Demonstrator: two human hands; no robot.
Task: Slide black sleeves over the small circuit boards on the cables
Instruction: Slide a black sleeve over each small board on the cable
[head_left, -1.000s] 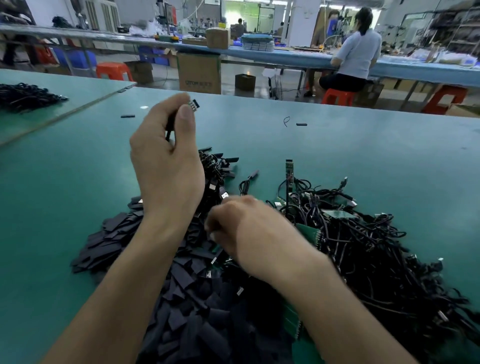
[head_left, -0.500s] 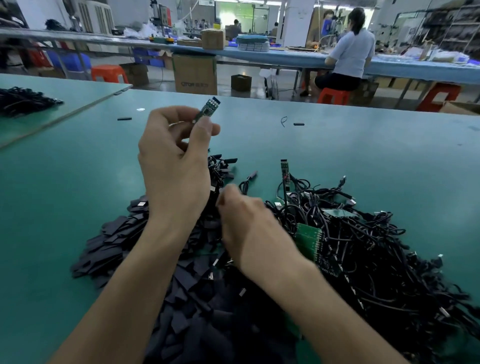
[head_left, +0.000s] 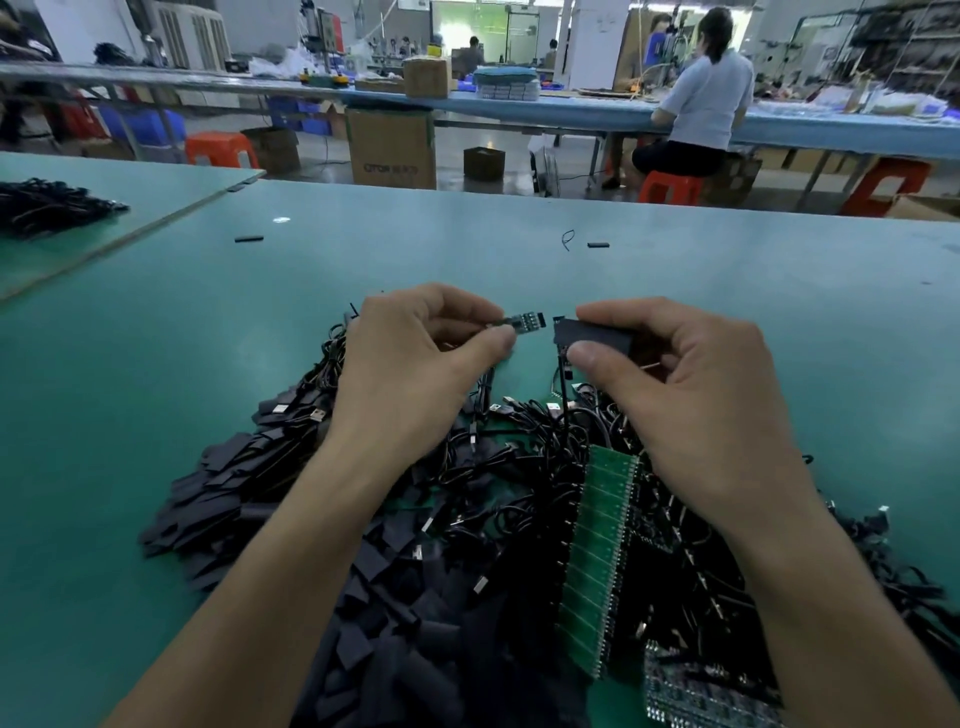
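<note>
Green table (head_left: 156, 364) is filling the view, with a factory floor stretching behind it and one worker (head_left: 706, 98) sitting at the far bench. Up front, the left hand (head_left: 415, 374) is pinching a cable just behind its board (head_left: 524, 323), thumb and forefinger curled round it, and the board is poking out to the right. Facing it, the right hand (head_left: 691, 395) is pinching one sleeve (head_left: 592, 335) between thumb and fingers, with the mouth pointing left. Board and sleeve are hovering above the heaps, tip and mouth just apart and nearly in line, not yet touching.

So this is looking like the lining-up step. The next move is calling for the tip to meet the mouth squarely without the pinch squashing it flat, then a slide leftward over the board.

Counting now: one board in hand, one sleeve in hand, two stray sleeves (head_left: 248, 239) (head_left: 597, 244) lying far out, one green panel (head_left: 597, 561) near right. The sleeve heap (head_left: 363, 597) and cable heap (head_left: 545, 457) are running past counting.
</note>
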